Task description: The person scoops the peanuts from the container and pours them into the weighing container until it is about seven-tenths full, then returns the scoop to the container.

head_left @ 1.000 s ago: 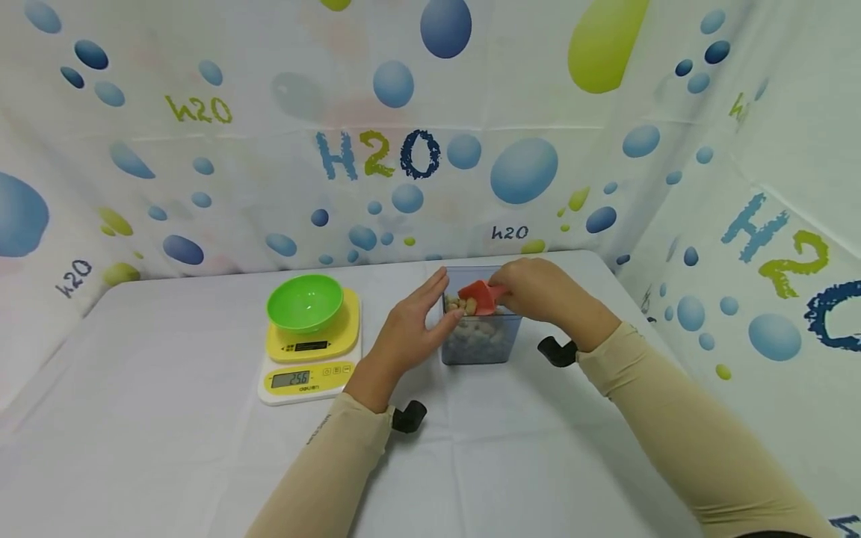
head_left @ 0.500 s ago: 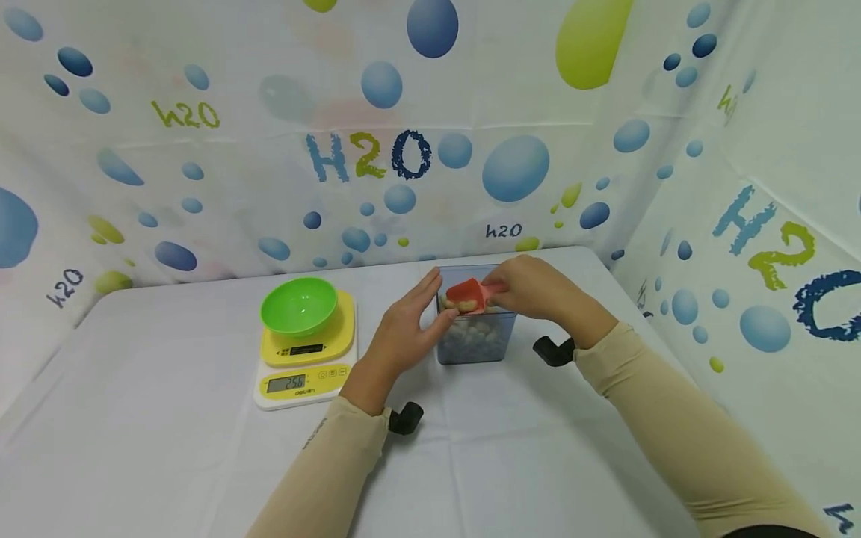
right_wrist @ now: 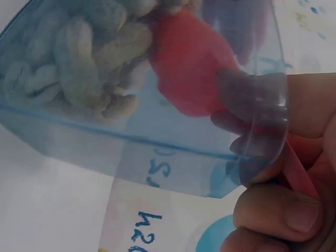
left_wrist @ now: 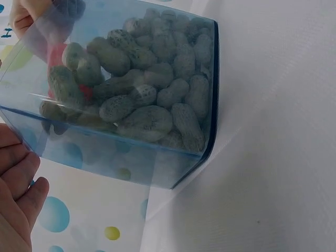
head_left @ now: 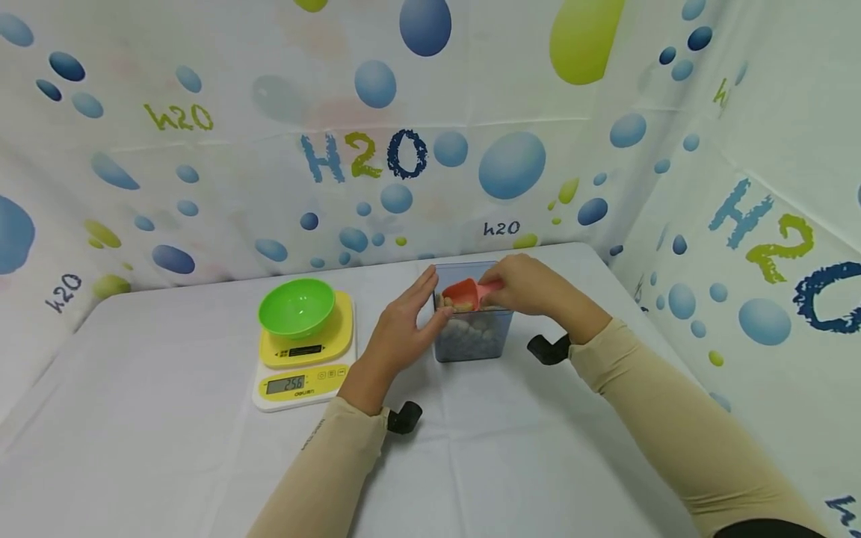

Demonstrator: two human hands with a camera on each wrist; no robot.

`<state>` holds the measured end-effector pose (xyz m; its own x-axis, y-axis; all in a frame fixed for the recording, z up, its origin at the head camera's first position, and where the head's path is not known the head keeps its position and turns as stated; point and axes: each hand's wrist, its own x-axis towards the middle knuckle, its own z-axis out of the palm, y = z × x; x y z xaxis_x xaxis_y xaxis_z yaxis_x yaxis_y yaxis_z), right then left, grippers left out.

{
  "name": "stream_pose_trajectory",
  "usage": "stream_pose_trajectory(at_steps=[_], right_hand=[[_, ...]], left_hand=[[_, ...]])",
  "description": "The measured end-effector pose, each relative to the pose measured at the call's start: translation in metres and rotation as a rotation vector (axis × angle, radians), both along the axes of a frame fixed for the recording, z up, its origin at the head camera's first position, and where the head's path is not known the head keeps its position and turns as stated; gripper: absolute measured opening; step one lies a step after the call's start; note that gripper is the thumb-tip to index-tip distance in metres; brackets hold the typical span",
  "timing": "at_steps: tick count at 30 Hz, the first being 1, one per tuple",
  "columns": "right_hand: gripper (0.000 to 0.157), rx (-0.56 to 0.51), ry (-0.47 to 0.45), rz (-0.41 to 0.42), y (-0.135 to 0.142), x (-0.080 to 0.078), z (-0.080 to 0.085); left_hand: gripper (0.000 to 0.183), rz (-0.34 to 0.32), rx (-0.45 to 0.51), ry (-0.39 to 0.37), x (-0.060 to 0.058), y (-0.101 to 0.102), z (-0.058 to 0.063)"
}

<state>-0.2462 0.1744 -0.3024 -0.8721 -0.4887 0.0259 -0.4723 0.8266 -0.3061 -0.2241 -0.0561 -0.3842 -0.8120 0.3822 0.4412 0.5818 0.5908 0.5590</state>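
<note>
In the head view, a clear bluish plastic container [head_left: 473, 342] stands upright on the table. It holds peanuts in their shells [left_wrist: 144, 123], seen through its wall in the left wrist view. My right hand [head_left: 534, 288] grips the handle of a red scoop [head_left: 464, 294], whose bowl is inside the container with peanuts at its mouth. My left hand [head_left: 403, 326] rests against the container's left side, fingers extended and thumb near the front rim. In the right wrist view, right-hand fingers and the scoop's bowl show through the container wall.
Left of the container stands a yellow and white kitchen scale [head_left: 306, 377] with a lit display. On its platform sits a green bowl [head_left: 297, 308]. A white cloth covers the table [head_left: 168, 418]. A bubble-print curtain [head_left: 255, 134] hangs behind and at the sides.
Inside the container, the red scoop has moved left into the peanuts, and peanuts now show in its bowl. My left hand stays against the container. The head view has shifted slightly.
</note>
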Motion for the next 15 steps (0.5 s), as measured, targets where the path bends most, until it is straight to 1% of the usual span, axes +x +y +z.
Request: stream_pose_trajectory(at_steps=[4,8,11,15], right_hand=[[0.029,-0.047,-0.027,-0.064,0.003,0.000,0.004],[0.031,-0.130,-0.027,-0.116,0.008,0.001,0.003],[0.034,-0.178,-0.015,-0.109,0.014,0.003,-0.001],[0.037,-0.213,-0.003,-0.091,0.021,0.006,-0.007]], left_hand=[[0.066,-0.003,0.005,-0.003,0.002,0.001,0.002],[0.067,-0.005,0.002,-0.012,0.003,0.000,0.004],[0.067,-0.004,-0.004,-0.022,0.004,0.000,0.005],[0.067,0.003,-0.013,-0.035,0.006,-0.001,0.005]])
